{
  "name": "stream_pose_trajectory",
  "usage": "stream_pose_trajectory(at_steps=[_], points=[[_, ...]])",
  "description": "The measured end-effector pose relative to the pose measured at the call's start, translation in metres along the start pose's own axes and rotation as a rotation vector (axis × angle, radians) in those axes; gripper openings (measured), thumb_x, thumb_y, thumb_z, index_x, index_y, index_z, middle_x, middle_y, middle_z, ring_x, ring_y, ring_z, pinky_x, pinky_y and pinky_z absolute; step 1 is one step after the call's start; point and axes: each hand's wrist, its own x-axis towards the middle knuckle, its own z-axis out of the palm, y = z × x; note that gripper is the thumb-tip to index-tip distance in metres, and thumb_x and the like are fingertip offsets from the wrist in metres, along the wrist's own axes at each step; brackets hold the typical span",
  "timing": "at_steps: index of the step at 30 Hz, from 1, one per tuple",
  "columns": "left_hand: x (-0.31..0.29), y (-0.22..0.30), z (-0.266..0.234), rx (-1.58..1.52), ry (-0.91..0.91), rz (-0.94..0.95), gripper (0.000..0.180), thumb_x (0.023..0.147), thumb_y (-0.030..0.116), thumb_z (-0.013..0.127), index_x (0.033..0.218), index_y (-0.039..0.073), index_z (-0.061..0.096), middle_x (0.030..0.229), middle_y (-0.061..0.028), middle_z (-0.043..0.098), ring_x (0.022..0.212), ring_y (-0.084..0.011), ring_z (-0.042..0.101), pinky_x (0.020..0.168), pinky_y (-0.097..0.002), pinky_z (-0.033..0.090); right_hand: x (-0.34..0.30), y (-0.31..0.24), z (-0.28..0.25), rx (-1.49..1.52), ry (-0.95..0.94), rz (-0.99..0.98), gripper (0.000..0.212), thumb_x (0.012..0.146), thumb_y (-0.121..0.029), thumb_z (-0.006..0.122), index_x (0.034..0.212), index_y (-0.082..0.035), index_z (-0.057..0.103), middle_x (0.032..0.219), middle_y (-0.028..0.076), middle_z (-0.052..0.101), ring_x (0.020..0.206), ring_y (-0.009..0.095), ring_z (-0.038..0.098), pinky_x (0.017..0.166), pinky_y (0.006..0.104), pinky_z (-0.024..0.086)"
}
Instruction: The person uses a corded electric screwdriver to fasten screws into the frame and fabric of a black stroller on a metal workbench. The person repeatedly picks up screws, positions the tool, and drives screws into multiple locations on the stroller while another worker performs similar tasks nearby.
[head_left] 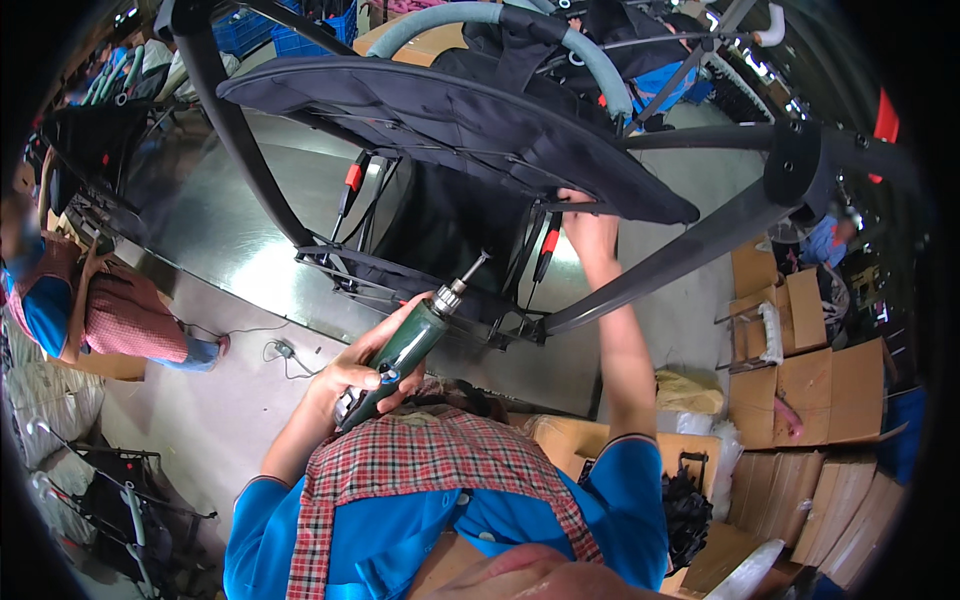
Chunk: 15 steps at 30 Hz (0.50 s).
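Note:
My left hand (352, 376) is wrapped around a green electric screwdriver (410, 343), its bit angled up and right with what looks like a screw at the tip. In front of me a dark stroller frame (690, 237) rests on the shiny metal table (225, 215). A black padded fabric panel (440, 110) spans its upper part. Under the panel's right edge, my right hand (592, 230) grips a black bar of the frame; some of its fingers are hidden. Red-marked black struts, left (352, 176) and right (551, 240), stand inside the frame.
At the left stands another person (120, 310) in a checked apron, near a cable (284, 350) on the floor. Cardboard boxes (805, 400) are stacked at the right. More stroller parts (125, 490) lie at the lower left, and blue crates (318, 38) sit at the back.

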Motion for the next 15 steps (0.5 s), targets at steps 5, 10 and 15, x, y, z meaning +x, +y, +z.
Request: stream_pose_trajectory(at_steps=[5,10,15], points=[[-0.007,-0.008,-0.01,0.007,0.013,0.011,0.122,0.072,0.018,0.081,0.162,0.021,-0.002,0.081,-0.0178,0.057,0.054,-0.0198,0.059,0.047,-0.0277,0.052,-0.019,0.024,-0.014,0.317,-0.311,-0.073,0.022,0.072,0.007,0.067,0.09,-0.005,0.069,0.089,0.012,0.071,0.079,0.037,0.068,0.072,0.0428,0.055],[0.002,-0.002,0.001,0.078,0.055,-0.005,0.119,0.074,0.017,0.081,0.162,0.02,0.001,0.08,-0.0161,0.057,0.054,-0.0183,0.06,0.046,-0.0262,0.051,-0.044,0.031,0.004,0.449,-0.034,0.224,0.031,0.081,-0.019,0.083,0.096,0.001,0.064,0.095,0.019,0.071,0.085,0.042,0.067,0.078,0.0451,0.054],[0.023,0.021,0.01,0.373,0.058,-0.069,0.113,0.078,0.017,0.08,0.162,0.018,0.004,0.082,-0.012,0.058,0.057,-0.0162,0.062,0.052,-0.0273,0.054,0.006,0.021,-0.017,0.305,-0.235,-0.119,0.043,0.078,-0.022,0.084,0.108,0.002,0.066,0.103,0.021,0.068,0.098,0.042,0.064,0.083,0.0442,0.051]])
